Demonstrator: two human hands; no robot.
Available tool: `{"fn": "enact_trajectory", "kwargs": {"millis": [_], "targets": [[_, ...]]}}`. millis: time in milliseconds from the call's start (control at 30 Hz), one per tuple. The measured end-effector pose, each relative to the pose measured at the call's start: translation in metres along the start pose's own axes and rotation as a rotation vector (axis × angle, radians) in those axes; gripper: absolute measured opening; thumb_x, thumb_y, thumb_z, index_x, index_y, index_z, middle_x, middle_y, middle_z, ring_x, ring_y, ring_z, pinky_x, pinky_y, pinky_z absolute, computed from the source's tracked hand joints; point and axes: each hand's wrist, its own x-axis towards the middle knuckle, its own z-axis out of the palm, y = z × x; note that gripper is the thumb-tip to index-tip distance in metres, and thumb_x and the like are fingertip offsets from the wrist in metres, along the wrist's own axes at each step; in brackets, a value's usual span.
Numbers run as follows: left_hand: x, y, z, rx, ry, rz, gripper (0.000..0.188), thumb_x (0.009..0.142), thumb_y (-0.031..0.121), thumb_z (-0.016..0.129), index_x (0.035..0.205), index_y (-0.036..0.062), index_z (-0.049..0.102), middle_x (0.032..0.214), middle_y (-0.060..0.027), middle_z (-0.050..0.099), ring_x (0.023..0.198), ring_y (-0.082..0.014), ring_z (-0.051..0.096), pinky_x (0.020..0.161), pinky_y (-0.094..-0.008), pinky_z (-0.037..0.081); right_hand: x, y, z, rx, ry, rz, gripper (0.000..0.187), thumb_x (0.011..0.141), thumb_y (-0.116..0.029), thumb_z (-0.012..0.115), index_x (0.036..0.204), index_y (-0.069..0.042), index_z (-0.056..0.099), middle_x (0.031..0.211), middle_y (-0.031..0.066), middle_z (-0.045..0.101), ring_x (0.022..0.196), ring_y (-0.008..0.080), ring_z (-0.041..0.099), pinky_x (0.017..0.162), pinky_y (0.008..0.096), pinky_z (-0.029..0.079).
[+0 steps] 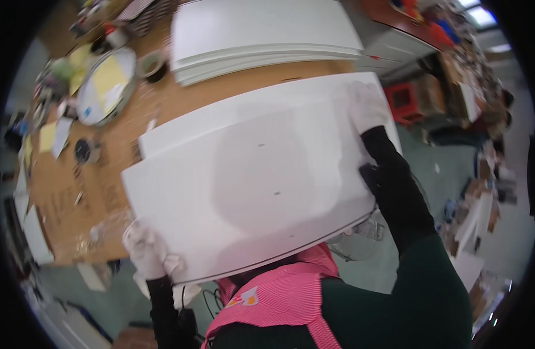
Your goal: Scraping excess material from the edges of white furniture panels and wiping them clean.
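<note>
A large white board (261,180) lies slantwise in front of me, its near edge dark-lined and close to my body. A few small dark marks run down its face. Beneath it, another white board (221,121) shows along the far side, slightly offset. My left hand (146,250), in a white glove, is closed on the near left corner of the upper board. At that board's far right corner is my right hand (367,106), also gloved in white and seemingly gripping there; its fingertips blend into the white surface.
Beyond the boards, a stack of white panels (267,35) rests on the brown-covered table (110,192). To the left are a round tray (129,87) with yellow paper, a tape roll (86,150) and a dark cup (153,67). A red crate (400,103) and a person (482,125) are at right.
</note>
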Motion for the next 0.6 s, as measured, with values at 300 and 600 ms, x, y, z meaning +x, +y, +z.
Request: {"fn": "enact_trajectory", "kwargs": {"millis": [300,600], "targets": [[-0.005,0.061,0.025,-0.251,0.061,-0.315,0.043,0.083,0.006,0.068,0.125,-0.0015,0.061,0.115,-0.0078,0.068,0.103,-0.0158,0.066,0.09,-0.0291,0.052,-0.08,-0.311,0.038,-0.223,0.746,-0.347,0.038,0.089,-0.024,0.066,0.126,-0.014,0.064,0.125,0.0143,0.065,0.086,0.0295,0.067,0.078,0.0454,0.055],[-0.027,0.031,-0.008,-0.322,0.121,-0.43,0.039,0.086,0.003,0.06,0.125,-0.001,0.062,0.113,-0.0098,0.07,0.103,-0.0183,0.068,0.088,-0.031,0.055,-0.116,-0.489,-0.091,1.377,-0.177,-0.64,0.022,0.09,-0.019,0.065,0.11,-0.011,0.072,0.102,0.0164,0.069,0.1,0.0348,0.065,0.089,0.0439,0.052]]}}
